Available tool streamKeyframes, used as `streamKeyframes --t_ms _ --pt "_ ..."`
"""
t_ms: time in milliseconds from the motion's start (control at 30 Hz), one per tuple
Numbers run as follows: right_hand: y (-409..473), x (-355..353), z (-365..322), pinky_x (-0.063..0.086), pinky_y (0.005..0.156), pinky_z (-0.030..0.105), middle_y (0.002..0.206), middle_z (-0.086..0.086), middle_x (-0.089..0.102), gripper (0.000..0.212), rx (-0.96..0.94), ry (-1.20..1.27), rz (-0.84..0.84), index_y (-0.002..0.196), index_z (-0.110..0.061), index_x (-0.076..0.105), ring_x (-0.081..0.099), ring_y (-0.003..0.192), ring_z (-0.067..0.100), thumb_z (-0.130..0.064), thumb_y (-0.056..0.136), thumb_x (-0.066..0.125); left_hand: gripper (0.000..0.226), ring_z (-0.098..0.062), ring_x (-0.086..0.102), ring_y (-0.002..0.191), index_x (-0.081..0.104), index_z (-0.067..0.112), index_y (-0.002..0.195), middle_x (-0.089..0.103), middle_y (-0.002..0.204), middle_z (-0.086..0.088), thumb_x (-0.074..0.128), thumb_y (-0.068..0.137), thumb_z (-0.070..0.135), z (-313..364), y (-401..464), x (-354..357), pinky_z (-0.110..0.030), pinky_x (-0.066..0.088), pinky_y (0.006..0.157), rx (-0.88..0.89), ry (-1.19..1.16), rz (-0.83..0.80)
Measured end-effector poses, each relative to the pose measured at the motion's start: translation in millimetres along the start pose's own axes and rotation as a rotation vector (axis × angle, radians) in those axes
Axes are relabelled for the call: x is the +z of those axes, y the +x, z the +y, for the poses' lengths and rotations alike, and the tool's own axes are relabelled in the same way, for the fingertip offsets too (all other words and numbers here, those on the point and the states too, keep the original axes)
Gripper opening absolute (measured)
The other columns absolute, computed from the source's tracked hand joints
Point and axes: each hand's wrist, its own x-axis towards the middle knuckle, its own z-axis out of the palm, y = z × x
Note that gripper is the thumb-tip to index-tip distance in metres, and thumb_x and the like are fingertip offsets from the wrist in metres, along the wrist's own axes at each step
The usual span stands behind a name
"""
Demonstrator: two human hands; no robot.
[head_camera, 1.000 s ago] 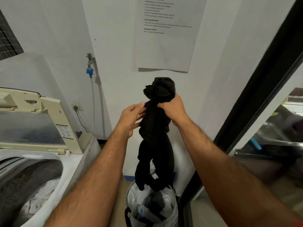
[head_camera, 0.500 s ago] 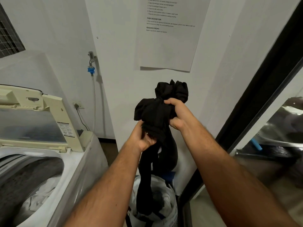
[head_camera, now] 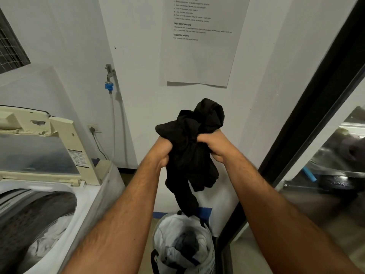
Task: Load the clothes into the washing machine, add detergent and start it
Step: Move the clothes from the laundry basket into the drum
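Clothes are the business here, and the loading step is in hand. Going left to right: the washing machine [head_camera: 65, 194] sits at about eight o'clock in the view, its lid [head_camera: 37, 147] raised and leaning back toward the wall, its drum [head_camera: 37, 224] open with pale laundry already lying inside. Behind it, near ten o'clock, a tap [head_camera: 108, 76] with a blue fitting feeds a hose down the wall.

At the centre, the left hand [head_camera: 163, 153] is curled tight into the left side of a black garment [head_camera: 191, 151], and the right hand [head_camera: 214, 145] is clamped on its right side, the two fists close together with the cloth bunched above them and a tail hanging down. That tail ends just above, perhaps touching, the laundry bag [head_camera: 185, 246] at six o'clock, which holds more white and dark pieces. A printed sheet [head_camera: 201, 42] hangs at twelve o'clock, and a dark door frame [head_camera: 308, 115] runs along the right.

By my judgement the next move calls for swinging the bundle toward eight o'clock, clear of the machine's rim, and letting go over the drum. More items remain in the bag, so detergent and starting look some way off.
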Motion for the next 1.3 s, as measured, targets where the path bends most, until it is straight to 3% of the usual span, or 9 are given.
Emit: streamKeyframes --t_ms 133,233,300,533,700,900,1067,1167,1300 --pt "13.1 6.3 2.2 0.057 0.088 0.043 0.105 0.019 0.067 0.039 -0.065 0.108 0.091 0.118 0.009 0.058 0.068 0.102 0.034 0.02 0.081 0.052 0.035 -0.005 0.063 0.066 0.06 0.009 0.121 0.066 0.108 -0.01 0.043 0.101 0.031 -22.2 -11.9 -11.0 -0.021 0.051 0.052 -0.089 0.068 0.115" --pt "21.4 6.9 -1.3 0.051 0.098 0.052 0.11 0.021 0.065 0.037 -0.092 0.258 0.126 0.116 0.007 0.06 0.063 0.109 0.04 0.012 0.08 0.056 0.074 -0.027 0.055 0.113 0.051 0.02 0.131 0.054 0.121 -0.008 0.037 0.084 0.076 -59.0 -17.5 -25.3 -0.049 0.051 0.085 -0.432 -0.005 0.096" --pt "22.7 8.9 -4.4 0.049 0.1 0.051 0.107 0.02 0.064 0.036 -0.091 0.375 0.121 0.112 0.004 0.062 0.062 0.107 0.038 0.008 0.077 0.058 0.099 -0.04 0.047 0.124 0.038 0.022 0.143 0.048 0.133 -0.013 0.038 0.069 0.088 -81.0 -9.6 -32.5 -0.063 0.044 0.094 -0.533 -0.25 0.077" --pt "11.4 1.3 20.0 0.052 0.097 0.043 0.109 0.018 0.067 0.045 -0.051 0.328 0.175 0.117 0.002 0.062 0.065 0.106 0.031 0.0 0.072 0.062 0.095 -0.04 0.053 0.121 0.057 0.016 0.125 0.058 0.131 -0.018 0.027 0.072 0.089 -65.0 -2.4 -11.8 -0.057 0.039 0.104 -0.391 -0.665 -0.027" --pt "-1.6 -13.4 32.7 0.053 0.067 0.029 0.092 0.002 0.073 0.038 0.01 -0.114 0.117 0.105 -0.012 0.07 0.07 0.085 0.015 -0.016 0.068 0.075 0.088 -0.034 0.061 0.114 0.067 0.014 0.117 0.066 0.119 -0.019 0.032 0.076 0.084 -53.8 -3.4 -5.2 -0.048 0.047 0.099 -0.295 -0.599 0.027" --pt "-9.8 -16.9 39.5 0.052 0.087 0.045 0.11 0.005 0.071 0.036 0.241 0.111 0.044 0.118 -0.016 0.064 0.066 0.108 0.024 -0.019 0.082 0.067 0.081 -0.025 0.065 0.107 0.063 0.021 0.123 0.066 0.121 -0.012 0.021 0.084 0.078 -44.5 -3.1 0.8 -0.037 0.052 0.087 -0.24 -0.377 0.026" --pt "-4.8 0.5 40.0 0.052 0.079 0.04 0.097 0.016 0.063 0.026 0.18 0.265 0.163 0.109 -0.002 0.062 0.063 0.097 0.033 -0.001 0.083 0.056 0.066 -0.01 0.071 0.091 0.064 0.024 0.117 0.075 0.1 0.001 0.016 0.095 0.064 -36.2 -9.2 3.7 -0.023 0.056 0.071 -0.101 -0.182 0.019" --pt "0.3 11.9 38.3 0.058 0.082 0.038 0.104 0.018 0.067 0.028 0.163 0.419 0.214 0.115 0.004 0.062 0.066 0.099 0.031 0.006 0.09 0.05 0.072 -0.019 0.057 0.12 0.054 0.024 0.134 0.063 0.126 -0.002 0.019 0.091 0.071 -46.0 -8.3 -10.7 -0.036 0.047 0.093 -0.093 -0.073 0.163" --pt "4.7 17.9 25.7 0.059 0.071 0.033 0.1 0.009 0.073 0.026 0.107 0.587 0.224 0.116 -0.006 0.063 0.071 0.091 0.022 0.0 0.094 0.05 0.094 -0.036 0.024 0.142 0.031 0.02 0.149 0.026 0.156 -0.011 0.017 0.081 0.083 -79.1 -15.7 -36.7 -0.062 0.024 0.108 -0.447 -0.028 0.414"
